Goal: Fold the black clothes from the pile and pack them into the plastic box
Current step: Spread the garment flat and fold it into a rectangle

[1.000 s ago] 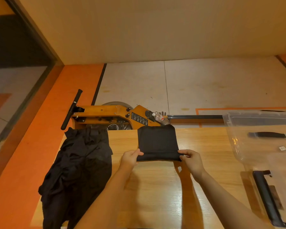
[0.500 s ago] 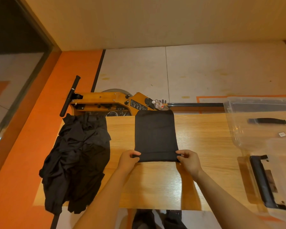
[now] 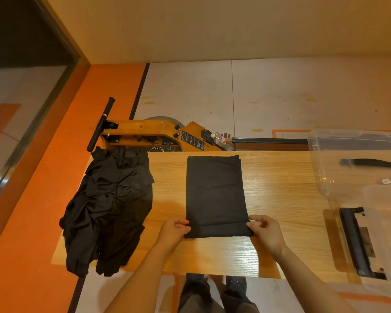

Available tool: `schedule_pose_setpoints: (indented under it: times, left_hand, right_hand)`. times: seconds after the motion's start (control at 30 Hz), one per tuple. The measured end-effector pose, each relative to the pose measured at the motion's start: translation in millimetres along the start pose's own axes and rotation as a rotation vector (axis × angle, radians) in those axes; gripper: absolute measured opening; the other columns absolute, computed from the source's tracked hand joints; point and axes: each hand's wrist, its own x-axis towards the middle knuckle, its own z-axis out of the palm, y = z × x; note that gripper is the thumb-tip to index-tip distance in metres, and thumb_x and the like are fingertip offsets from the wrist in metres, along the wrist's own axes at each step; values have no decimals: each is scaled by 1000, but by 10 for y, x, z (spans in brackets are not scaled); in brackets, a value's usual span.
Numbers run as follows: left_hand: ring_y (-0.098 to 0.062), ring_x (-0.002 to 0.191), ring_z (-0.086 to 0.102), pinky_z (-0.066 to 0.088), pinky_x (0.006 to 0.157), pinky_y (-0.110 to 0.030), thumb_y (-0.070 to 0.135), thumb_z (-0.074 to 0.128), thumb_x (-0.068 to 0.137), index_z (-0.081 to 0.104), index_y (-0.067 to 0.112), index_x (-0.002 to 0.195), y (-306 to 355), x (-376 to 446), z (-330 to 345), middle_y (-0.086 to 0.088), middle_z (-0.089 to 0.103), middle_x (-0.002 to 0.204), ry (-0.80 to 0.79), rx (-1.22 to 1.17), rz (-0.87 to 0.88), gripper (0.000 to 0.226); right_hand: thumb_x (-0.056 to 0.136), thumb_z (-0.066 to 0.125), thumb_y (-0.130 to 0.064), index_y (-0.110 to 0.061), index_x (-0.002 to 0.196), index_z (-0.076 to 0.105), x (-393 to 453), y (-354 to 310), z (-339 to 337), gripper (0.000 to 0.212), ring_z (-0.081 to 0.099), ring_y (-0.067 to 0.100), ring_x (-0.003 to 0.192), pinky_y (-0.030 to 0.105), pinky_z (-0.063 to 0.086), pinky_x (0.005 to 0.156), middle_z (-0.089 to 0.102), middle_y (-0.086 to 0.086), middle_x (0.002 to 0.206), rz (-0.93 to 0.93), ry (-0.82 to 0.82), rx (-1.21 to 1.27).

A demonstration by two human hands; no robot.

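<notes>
A folded black garment (image 3: 216, 195) lies flat as a long rectangle in the middle of the wooden table (image 3: 278, 199). My left hand (image 3: 173, 230) pinches its near left corner. My right hand (image 3: 266, 230) pinches its near right corner. The near edge looks turned up a little between the hands. A pile of crumpled black clothes (image 3: 110, 206) sits on the table's left end and hangs over the near edge. The clear plastic box (image 3: 357, 163) stands at the table's right end, with a black handle showing through its wall.
The box's clear lid (image 3: 379, 240) with a black latch lies at the near right. Behind the table stands an orange rowing machine (image 3: 154, 136) with a water bottle (image 3: 222, 141) on it. My legs show below the table's near edge.
The garment, held up off the table a second ago, now lies stretched flat and long. Both hands drew its near edge toward me. The view tilted down.
</notes>
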Motion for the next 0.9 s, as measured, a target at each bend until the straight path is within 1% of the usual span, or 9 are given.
schedule_pose_setpoints:
  times: [0.07, 0.13, 0.27, 0.37, 0.5, 0.6, 0.73, 0.8, 0.9]
  left_hand:
    - [-9, 86, 61, 44, 66, -15, 10, 67, 87, 63, 12, 110, 4, -7, -4, -2, 66, 96, 5, -17, 0, 23]
    - [-10, 86, 61, 44, 67, -15, 9, 67, 87, 63, 11, 110, 33, -3, -8, -5, 67, 95, 17, -33, 6, 23]
    - [-13, 87, 62, 43, 65, -15, 7, 68, 86, 64, 13, 107, 167, 66, -34, -6, 67, 96, 39, -94, 28, 22]
    - [-15, 91, 62, 44, 67, -17, 7, 69, 85, 64, 15, 101, 312, 153, -75, -3, 67, 95, 70, -133, 66, 18]
    - [-15, 95, 62, 43, 70, -17, 8, 68, 85, 66, 14, 100, 514, 296, -143, -5, 68, 99, 115, -112, 108, 16]
    - [-18, 97, 61, 45, 72, -20, 7, 66, 83, 69, 7, 97, 637, 455, -178, -4, 67, 105, 151, -58, 139, 15]
    - [-23, 100, 62, 51, 86, -36, 7, 66, 81, 69, 13, 98, 750, 641, -193, -7, 68, 105, 171, -54, 113, 19]
    - [-20, 97, 61, 49, 84, -32, 6, 66, 82, 68, 10, 102, 777, 723, -179, -5, 67, 101, 186, -38, 107, 20]
    - [-19, 96, 60, 46, 83, -27, 5, 66, 85, 66, 14, 99, 772, 805, -131, -3, 65, 96, 211, -78, 78, 17]
  right_hand:
    - [89, 70, -12, -11, 105, 67, 21, 5, -3, 17, 69, 23, 90, 34, 60, 79, 71, 7, 99, 1, -9, 10]
    - [88, 71, -13, -11, 104, 68, 47, -10, -2, 16, 68, 25, 91, 39, 60, 81, 71, 8, 99, -12, -8, 12]
    - [89, 70, -11, -9, 106, 67, 108, -134, 8, 18, 67, 25, 91, 36, 60, 75, 69, 8, 99, -39, 4, 31]
    - [88, 70, -10, -7, 108, 66, 194, -284, 7, 20, 67, 22, 89, 26, 57, 67, 68, 9, 98, -48, 24, 76]
    - [87, 71, -7, -5, 108, 66, 353, -507, 24, 22, 66, 18, 89, 21, 52, 67, 68, 8, 95, -73, 48, 127]
    - [87, 71, -8, -4, 110, 66, 496, -630, 59, 24, 64, 17, 91, 22, 51, 71, 67, 7, 98, -97, 60, 125]
    - [88, 70, -5, -1, 113, 65, 679, -721, 123, 26, 65, 20, 88, 24, 52, 69, 68, 9, 97, -72, 75, 152]
    - [88, 68, -3, 0, 114, 64, 736, -743, 156, 26, 64, 19, 83, 23, 50, 65, 67, 10, 95, -57, 75, 156]
    - [89, 66, -2, 0, 115, 63, 811, -715, 196, 26, 64, 19, 84, 27, 53, 69, 67, 9, 97, -35, 83, 127]
